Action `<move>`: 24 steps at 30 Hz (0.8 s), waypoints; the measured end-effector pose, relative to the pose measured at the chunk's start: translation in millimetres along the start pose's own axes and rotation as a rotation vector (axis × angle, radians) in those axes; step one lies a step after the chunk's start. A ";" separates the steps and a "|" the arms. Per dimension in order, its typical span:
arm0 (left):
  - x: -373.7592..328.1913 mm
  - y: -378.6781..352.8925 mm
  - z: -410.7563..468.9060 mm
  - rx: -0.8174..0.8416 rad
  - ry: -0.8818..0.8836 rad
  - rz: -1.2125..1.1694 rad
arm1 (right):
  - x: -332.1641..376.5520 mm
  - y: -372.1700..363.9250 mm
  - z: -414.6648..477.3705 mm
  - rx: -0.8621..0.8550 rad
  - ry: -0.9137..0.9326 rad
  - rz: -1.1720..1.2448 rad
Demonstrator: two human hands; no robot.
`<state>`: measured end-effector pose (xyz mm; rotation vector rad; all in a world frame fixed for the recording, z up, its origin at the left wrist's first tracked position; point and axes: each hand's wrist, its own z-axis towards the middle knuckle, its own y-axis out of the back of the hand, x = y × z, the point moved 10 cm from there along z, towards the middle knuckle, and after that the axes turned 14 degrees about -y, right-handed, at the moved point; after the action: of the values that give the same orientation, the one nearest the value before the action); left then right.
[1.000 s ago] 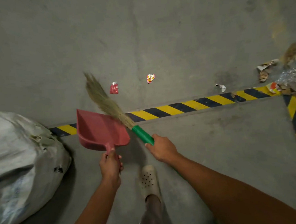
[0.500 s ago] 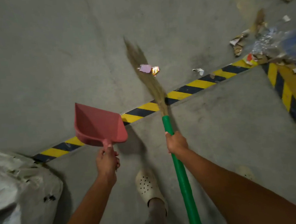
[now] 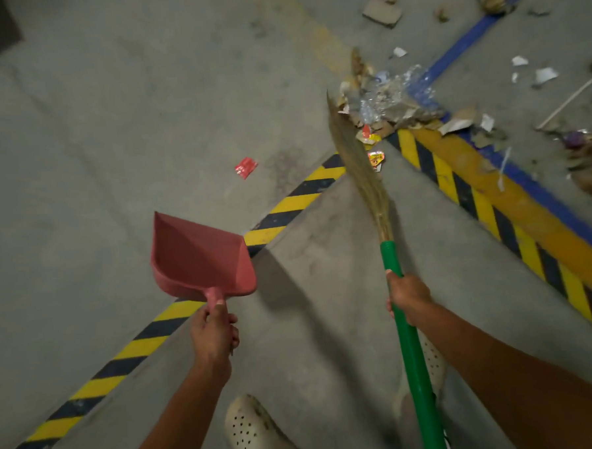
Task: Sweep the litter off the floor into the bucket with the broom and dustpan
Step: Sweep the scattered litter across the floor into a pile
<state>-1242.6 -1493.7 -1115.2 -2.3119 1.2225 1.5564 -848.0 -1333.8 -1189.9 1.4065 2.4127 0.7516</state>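
Right hand (image 3: 408,299) wrapped round the green handle of the broom (image 3: 366,176), bristles angled to the litter pile (image 3: 384,103) at upper right, likely gathering strays toward it; left hand (image 3: 213,335) closed on the red dustpan (image 3: 200,256), held clear of the floor (image 3: 94,138), seemingly ready; red wrapper (image 3: 246,167) alone mid-frame; no bucket in view

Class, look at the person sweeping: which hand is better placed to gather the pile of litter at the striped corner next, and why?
The right hand. It grips the broom, whose bristles already reach the litter pile. The left hand holds the dustpan raised, empty and farther away.
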 end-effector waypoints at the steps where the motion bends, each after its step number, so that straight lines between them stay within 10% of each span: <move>1: -5.3 -17.8 -3.1 0.020 -0.008 0.007 | -2.3 17.0 10.1 0.011 -0.012 0.042; 9: -47.6 -157.7 -37.9 0.138 -0.053 0.081 | -8.6 153.3 43.7 0.115 -0.020 0.381; 16: -85.9 -244.7 -68.8 0.215 -0.059 0.098 | -15.4 190.0 15.3 0.578 -0.113 0.555; 24: -118.7 -265.5 -66.6 0.222 -0.072 0.044 | 5.9 199.1 -7.0 0.439 0.060 0.427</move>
<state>-1037.2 -1280.8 -1076.0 -2.0867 1.3609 1.4223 -707.9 -1251.0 -1074.9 2.1406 2.4474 0.3522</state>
